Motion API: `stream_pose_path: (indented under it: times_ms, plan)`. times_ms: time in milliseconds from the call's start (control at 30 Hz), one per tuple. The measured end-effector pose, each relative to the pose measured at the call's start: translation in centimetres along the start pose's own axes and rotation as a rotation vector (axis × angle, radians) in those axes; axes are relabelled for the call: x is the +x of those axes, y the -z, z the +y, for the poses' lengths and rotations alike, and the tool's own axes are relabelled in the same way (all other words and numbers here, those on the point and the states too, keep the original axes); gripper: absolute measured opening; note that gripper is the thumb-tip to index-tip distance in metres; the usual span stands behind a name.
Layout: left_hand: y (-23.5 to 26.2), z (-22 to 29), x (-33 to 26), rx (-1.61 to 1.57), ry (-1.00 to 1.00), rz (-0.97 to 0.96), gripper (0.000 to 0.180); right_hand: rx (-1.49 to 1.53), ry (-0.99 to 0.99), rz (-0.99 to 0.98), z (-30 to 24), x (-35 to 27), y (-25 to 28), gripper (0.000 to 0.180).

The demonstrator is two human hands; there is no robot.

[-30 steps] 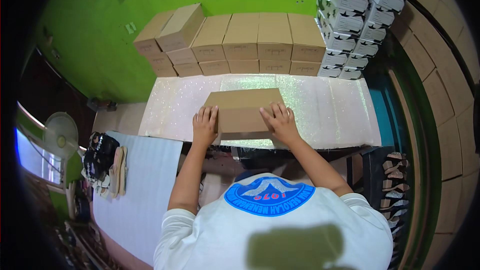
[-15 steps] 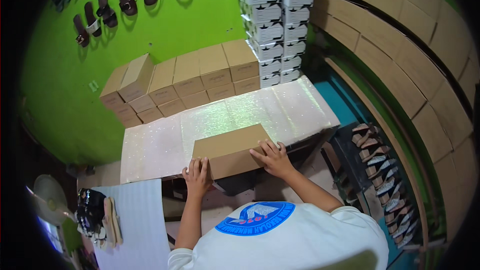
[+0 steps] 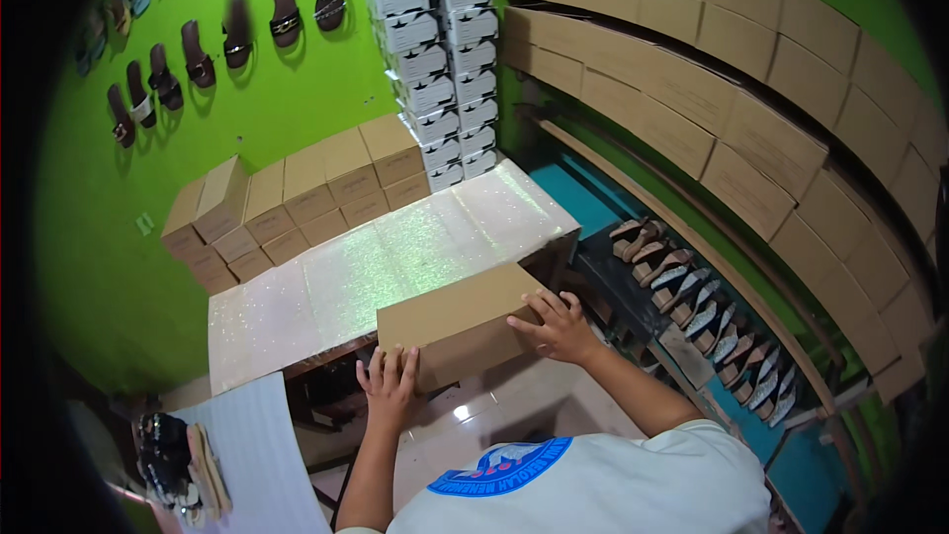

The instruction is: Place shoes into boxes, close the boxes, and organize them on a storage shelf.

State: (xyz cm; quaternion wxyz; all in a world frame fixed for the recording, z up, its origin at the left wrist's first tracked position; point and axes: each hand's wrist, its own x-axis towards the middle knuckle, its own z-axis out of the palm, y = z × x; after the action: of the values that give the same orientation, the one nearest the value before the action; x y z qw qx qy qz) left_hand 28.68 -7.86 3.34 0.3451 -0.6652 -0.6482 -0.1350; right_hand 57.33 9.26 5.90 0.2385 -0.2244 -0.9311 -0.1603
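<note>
A plain brown cardboard box (image 3: 457, 321) is held off the front edge of a glittery silver table (image 3: 346, 282). My left hand (image 3: 390, 386) presses flat against the box's near left end. My right hand (image 3: 559, 326) grips its right end, fingers spread over the top corner. The box is closed and tilts slightly, lifted clear of the tabletop.
Brown boxes (image 3: 297, 193) are lined up at the table's back against a green wall with sandals (image 3: 287, 5) hanging on it. White boxes (image 3: 435, 49) are stacked tall. Shelves of brown boxes (image 3: 751, 138) run along the right, above sandals (image 3: 692, 311) on a low rack.
The box has come off the table toward me and to the right, still between both hands. My view has swung to the right, showing the shelves and rack.
</note>
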Motion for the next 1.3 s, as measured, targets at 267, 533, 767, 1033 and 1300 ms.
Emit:
stream_pose_path:
  times_ms: [267, 533, 767, 1033, 1300]
  plan:
    - [7.4, 5.0, 5.6, -0.073, -0.010, 0.178, 0.081, -0.179, 0.064, 0.246, 4.9, -2.7, 8.9, 0.077]
    - [15.7, 12.3, 8.4, 0.027, 0.006, 0.357, 0.077, -0.250, 0.201, 0.474, 10.5, -6.1, 19.9, 0.059]
    - [23.1, 15.9, 9.0, -0.005, 0.029, 0.559, 0.104, -0.281, 0.233, 0.527, 12.7, -9.2, 29.1, 0.062]
    - [30.0, 16.9, 10.8, -0.270, 0.026, 0.418, 0.116, -0.294, 0.210, 0.475, 12.9, -13.6, 37.2, 0.093]
    - [36.7, 19.0, 11.4, -0.307, -0.100, 0.496, 0.101, -0.317, 0.191, 0.444, 11.9, -16.6, 44.5, 0.097]
